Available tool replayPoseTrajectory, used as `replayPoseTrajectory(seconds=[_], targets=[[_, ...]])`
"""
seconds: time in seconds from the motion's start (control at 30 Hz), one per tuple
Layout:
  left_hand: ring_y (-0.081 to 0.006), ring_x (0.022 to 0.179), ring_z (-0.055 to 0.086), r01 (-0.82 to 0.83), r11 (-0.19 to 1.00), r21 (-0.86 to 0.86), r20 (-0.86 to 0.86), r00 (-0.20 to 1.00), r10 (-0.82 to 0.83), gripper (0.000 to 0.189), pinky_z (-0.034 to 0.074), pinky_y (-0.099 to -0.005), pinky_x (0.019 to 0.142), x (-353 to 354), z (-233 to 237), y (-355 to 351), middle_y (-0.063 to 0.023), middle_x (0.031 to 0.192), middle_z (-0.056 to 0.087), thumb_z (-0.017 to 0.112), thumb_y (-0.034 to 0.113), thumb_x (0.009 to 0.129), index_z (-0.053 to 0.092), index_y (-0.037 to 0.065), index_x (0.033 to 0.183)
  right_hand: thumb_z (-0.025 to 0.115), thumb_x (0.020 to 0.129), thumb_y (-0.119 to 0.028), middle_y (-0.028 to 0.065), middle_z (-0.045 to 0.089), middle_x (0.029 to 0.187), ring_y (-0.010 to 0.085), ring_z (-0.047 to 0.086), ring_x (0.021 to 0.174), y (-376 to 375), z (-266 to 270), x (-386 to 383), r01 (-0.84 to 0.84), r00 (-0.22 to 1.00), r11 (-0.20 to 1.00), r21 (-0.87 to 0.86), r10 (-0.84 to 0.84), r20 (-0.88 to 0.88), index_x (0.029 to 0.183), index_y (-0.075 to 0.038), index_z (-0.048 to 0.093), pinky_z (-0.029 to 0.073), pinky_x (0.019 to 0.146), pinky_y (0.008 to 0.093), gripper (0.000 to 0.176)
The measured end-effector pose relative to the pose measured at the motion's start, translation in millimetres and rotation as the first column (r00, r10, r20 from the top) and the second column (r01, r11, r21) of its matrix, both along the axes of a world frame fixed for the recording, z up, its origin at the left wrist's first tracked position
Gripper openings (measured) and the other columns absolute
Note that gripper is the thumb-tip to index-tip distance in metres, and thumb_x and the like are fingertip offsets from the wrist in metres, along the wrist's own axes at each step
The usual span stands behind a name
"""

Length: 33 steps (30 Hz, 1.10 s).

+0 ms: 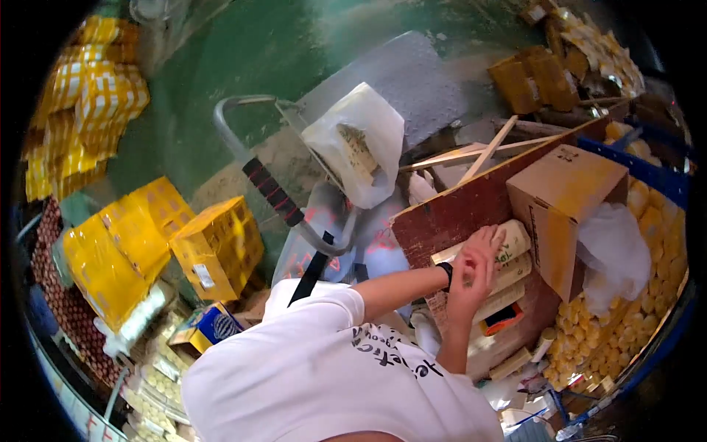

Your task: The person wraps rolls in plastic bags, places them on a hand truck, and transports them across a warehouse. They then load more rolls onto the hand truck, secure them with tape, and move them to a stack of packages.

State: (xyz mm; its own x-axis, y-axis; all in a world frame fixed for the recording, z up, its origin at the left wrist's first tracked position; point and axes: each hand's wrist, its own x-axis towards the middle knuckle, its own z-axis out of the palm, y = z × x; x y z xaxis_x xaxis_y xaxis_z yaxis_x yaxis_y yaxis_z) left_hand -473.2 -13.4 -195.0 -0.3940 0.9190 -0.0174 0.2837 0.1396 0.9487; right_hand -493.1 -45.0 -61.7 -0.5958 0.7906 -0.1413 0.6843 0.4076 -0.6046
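Observation:
My left hand (481, 249), with a black band at the wrist, reaches over a pale, long package (515, 239) marked in green. Its fingers are stretched out across the top. Close below it, my right hand (471, 286) has its fingers drawn together near the left palm; what they hold, if anything, is hidden. More pale long packages (508, 277) lie side by side below the hands. Next to them is a dark flat item with orange edges (502, 319). All of these lie on a reddish-brown board (460, 214).
A brown carton (563, 188) stands right of the packages, with a clear plastic bag (615, 250) beside it. Many yellowish wrapped pieces (589, 324) are heaped at the right. A metal cart handle (272, 193), a bagged pale block (361, 144) and yellow-taped boxes (217, 247) are to the left.

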Motion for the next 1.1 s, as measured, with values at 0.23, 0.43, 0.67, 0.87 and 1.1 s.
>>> replayPoseTrajectory(seconds=[0.23, 0.43, 0.67, 0.87, 1.1], targets=[[-0.0302, 0.126, 0.031, 0.013, 0.996, 0.089, 0.072, 0.997, -0.020, 0.069, 0.024, -0.0382, 0.105, 9, -47, -66, -0.0166, 0.138, 0.029, 0.053, 0.037, 0.085, 0.022, 0.007, 0.139, 0.049, 0.083, -0.008, 0.0177, 0.062, 0.091, 0.0339, 0.060, 0.084, 9, -67, -140, -0.497, 0.865, 0.803, -0.329, 0.487, -0.117, 0.096, 0.001, 0.059, 0.046, 0.076, 0.0376, 0.019], [-0.0358, 0.099, 0.054, 0.022, 0.988, -0.153, 0.448, 0.893, 0.050, 0.033, 0.044, -0.0410, 0.084, -53, 13, -161, -0.0193, 0.108, 0.057, 0.058, 0.018, 0.075, 0.057, 0.004, 0.104, 0.044, 0.085, -0.021, 0.0243, 0.056, 0.107, 0.0395, 0.054, 0.099, -44, -352, -169, -0.391, 0.626, 0.775, -0.497, 0.620, 0.473, 0.117, -0.002, 0.048, 0.043, 0.085, 0.0459, 0.038], [-0.0382, 0.083, 0.058, -0.359, 0.915, -0.183, 0.393, 0.827, 0.403, 0.027, 0.048, -0.0443, 0.071, -40, -32, -190, -0.0201, 0.093, 0.060, 0.062, 0.015, 0.068, 0.060, 0.005, 0.093, 0.068, 0.072, -0.026, 0.0241, 0.053, 0.115, 0.0397, 0.051, 0.107, -48, -421, -112, -0.187, 0.789, 0.725, -0.663, 0.513, 0.337, 0.132, -0.012, 0.027, 0.041, 0.088, 0.0439, 0.074], [-0.0402, 0.088, 0.052, -0.103, 0.932, -0.347, 0.526, 0.801, 0.285, 0.028, 0.045, -0.0456, 0.073, -94, -1, -206, -0.0203, 0.095, 0.055, 0.060, 0.013, 0.070, 0.056, 0.002, 0.096, 0.067, 0.072, -0.019, 0.0160, 0.056, 0.107, 0.0288, 0.055, 0.098, -31, -416, -119, 0.003, 0.852, 0.407, -0.913, 0.478, 0.215, 0.129, -0.011, 0.031, 0.045, 0.080, 0.0387, 0.068], [-0.0332, 0.085, 0.052, -0.157, 0.950, -0.271, 0.351, 0.903, 0.249, 0.023, 0.046, -0.0416, 0.070, -87, -18, -219, -0.0153, 0.089, 0.053, 0.056, 0.014, 0.072, 0.054, 0.001, 0.092, 0.066, 0.074, -0.019, 0.0136, 0.056, 0.107, 0.0264, 0.056, 0.097, -44, -402, -133, 0.009, 0.874, 0.349, -0.937, 0.452, 0.177, 0.127, -0.009, 0.034, 0.046, 0.079, 0.0377, 0.063]])
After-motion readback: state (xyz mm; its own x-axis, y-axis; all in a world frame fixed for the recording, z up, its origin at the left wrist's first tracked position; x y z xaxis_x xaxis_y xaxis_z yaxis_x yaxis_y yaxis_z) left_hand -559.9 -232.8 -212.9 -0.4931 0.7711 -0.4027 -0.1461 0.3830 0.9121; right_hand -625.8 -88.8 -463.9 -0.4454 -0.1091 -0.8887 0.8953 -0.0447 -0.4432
